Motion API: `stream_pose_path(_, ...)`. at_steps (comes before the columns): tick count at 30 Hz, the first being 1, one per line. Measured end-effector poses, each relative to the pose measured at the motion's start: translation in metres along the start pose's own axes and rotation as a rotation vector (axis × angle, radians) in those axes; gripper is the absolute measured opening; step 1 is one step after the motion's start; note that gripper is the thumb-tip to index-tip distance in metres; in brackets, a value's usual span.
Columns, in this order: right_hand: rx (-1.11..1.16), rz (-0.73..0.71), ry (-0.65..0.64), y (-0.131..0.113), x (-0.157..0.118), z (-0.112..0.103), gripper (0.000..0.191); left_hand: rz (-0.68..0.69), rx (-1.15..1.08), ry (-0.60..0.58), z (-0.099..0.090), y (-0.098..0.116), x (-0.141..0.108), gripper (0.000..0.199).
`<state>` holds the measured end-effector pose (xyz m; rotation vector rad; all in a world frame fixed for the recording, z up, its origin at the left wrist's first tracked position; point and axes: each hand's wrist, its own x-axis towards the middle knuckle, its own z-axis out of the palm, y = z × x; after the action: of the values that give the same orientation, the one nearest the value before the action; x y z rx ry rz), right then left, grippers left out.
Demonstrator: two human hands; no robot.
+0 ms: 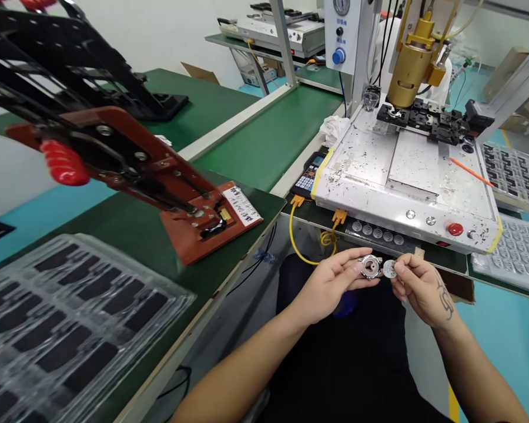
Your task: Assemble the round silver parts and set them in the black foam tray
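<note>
Over my lap, my left hand is closed on a round silver watch case with an open ring-shaped middle. Thumb and fingers grip it by its left side. Just to its right, a round silver printed disc, which looks like a watch case back, is pinched between the thumb and fingers of my right hand. The disc is close beside the case; whether they touch I cannot tell. Straight ahead stands a white dispensing machine with a gold cylinder above black fixtures.
A red press with a red handle stands on the green table at left, behind clear plastic trays of dark parts. At right lie a tray of round discs and another tray. A yellow cable hangs in front.
</note>
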<state>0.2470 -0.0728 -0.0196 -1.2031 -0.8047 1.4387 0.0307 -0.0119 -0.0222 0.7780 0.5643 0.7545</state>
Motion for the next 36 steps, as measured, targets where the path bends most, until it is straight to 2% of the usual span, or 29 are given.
stream_pose_path(9, -0.015, -0.006, 0.025, -0.001, -0.001, 0.002, 0.037, 0.018, -0.015, -0.014, -0.001, 0.0, -0.005, 0.044)
stream_pose_path(13, -0.069, -0.016, 0.004, 0.0, -0.003, -0.001, 0.032, 0.015, -0.013, -0.007, -0.001, 0.001, -0.006, 0.043)
stream_pose_path(19, -0.387, -0.228, -0.004, -0.012, -0.001, 0.008, 0.028, 0.026, 0.011, -0.014, 0.002, 0.0, -0.007, 0.046)
stream_pose_path(22, -0.472, -0.275, -0.032, -0.017, 0.001, 0.017, 0.026, 0.041, 0.038, -0.009, 0.003, -0.001, -0.007, 0.047)
stream_pose_path(27, -0.51, -0.28, -0.05, -0.014, 0.002, 0.026, 0.025, 0.063, 0.062, -0.019, 0.005, -0.002, -0.008, 0.048)
stream_pose_path(36, -0.501, -0.263, -0.02, -0.012, 0.002, 0.028, 0.027, 0.076, 0.086, -0.025, 0.008, 0.0, -0.01, 0.046)
